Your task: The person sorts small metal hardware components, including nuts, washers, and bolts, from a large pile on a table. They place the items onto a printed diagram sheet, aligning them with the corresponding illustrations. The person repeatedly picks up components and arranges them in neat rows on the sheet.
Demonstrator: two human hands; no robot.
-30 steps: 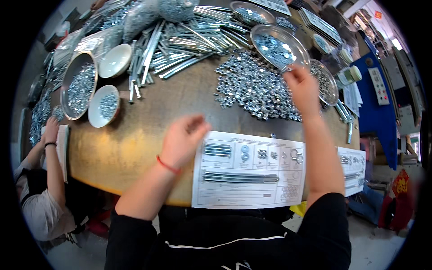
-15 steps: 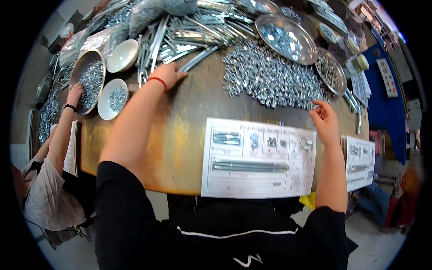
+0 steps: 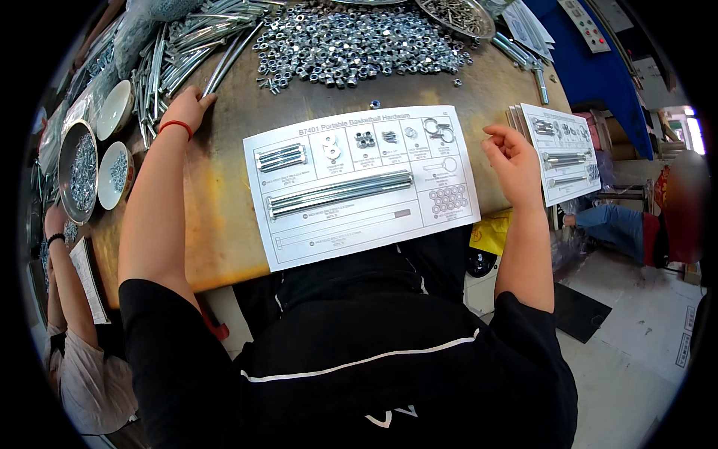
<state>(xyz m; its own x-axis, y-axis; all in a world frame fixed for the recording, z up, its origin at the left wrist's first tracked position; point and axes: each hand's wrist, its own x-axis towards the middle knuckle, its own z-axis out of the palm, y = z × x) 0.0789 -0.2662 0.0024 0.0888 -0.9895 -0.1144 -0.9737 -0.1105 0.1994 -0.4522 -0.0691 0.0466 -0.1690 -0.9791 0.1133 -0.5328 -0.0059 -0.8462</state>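
Note:
At the pile's near edge, my left hand [image 3: 188,111], with a red band at its wrist, is closed at the near ends of some long metal bolts [image 3: 230,58]. Most of its fingers are hidden behind the back of the hand. My right hand [image 3: 514,163] hovers off the right edge of a printed parts sheet [image 3: 344,238], thumb and curled forefinger close together. Anything between those fingertips is too small to make out. Beyond the sheet spreads a heap of shiny nuts [image 3: 359,46], with one loose nut [image 3: 375,105] in front of it.
Small hardware fills a metal bowl [image 3: 66,179] and a white bowl [image 3: 102,196] at left; another white bowl [image 3: 114,111] stands behind. A co-worker's hand [image 3: 55,220] is beside them. At right are a second sheet [image 3: 557,153], short thick bolts [image 3: 540,84] and a metal tray [image 3: 486,30].
The view has shifted toward the right and nearer my body, so the table's contents appear higher and further left. My left hand stays by the long bolts; my right hand remains raised with curled fingers.

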